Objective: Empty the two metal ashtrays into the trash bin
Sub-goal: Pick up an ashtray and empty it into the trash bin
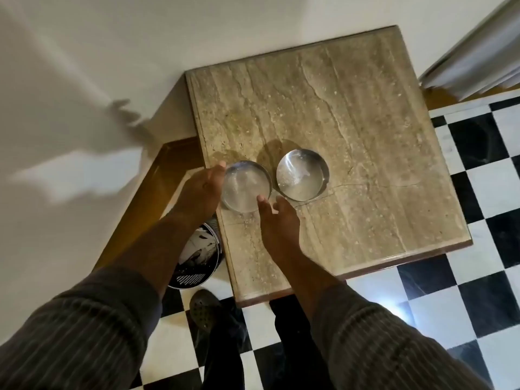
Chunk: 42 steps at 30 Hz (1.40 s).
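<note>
Two round metal ashtrays stand side by side on a marble table [351,114], near its left front part. My left hand [201,190] curves against the left rim of the left ashtray [244,185], fingers apart. My right hand [277,218] lies on the table just in front of it, fingertips at its near rim, fingers spread. The right ashtray [301,174] stands untouched, with pale ash inside. The trash bin [198,254], round and dark with a light bag, stands on the floor under my left forearm, beside the table's left edge.
The table stands in a corner against a white wall [84,66] with a wooden skirting. A black and white checkered floor [478,291] spreads to the right and front. My shoe [204,308] is next to the bin. A pale curtain [478,60] hangs at the upper right.
</note>
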Tool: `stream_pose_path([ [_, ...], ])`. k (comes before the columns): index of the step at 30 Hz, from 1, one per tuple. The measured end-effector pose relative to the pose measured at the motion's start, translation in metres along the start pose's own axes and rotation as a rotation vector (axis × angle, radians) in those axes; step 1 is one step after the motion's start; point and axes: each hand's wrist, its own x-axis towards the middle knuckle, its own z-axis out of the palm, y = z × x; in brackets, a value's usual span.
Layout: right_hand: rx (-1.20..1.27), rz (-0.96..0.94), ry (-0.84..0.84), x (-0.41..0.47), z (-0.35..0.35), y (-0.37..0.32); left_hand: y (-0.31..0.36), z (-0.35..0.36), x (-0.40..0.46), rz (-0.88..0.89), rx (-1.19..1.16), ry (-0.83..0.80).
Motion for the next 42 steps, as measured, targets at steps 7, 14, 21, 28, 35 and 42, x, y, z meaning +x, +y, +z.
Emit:
stream_pose_path([
  [7,0.058,0.155,0.099,0.044,0.033,0.006,-0.025,0.026,0.045,-0.21,-0.15,-0.081],
  [14,-0.014,0.192,-0.028,0.039,0.04,0.004,-0.054,0.0,0.029,-0.297,-0.309,-0.126],
  [21,0.053,0.187,-0.436,0.02,0.056,-0.004,-0.11,-0.046,0.004,-0.431,-0.473,-0.063],
  [28,-0.006,0.156,-0.665,0.011,0.078,-0.003,-0.15,-0.096,0.019,-0.684,-0.421,-0.351],
  [35,-0.377,-0.374,-0.732,0.009,0.117,-0.012,-0.174,-0.123,0.039,-0.701,-0.343,-0.62],
  [42,-0.5,-0.493,-0.764,0.016,0.149,0.002,-0.232,-0.107,0.044,-0.599,-0.328,-0.71],
])
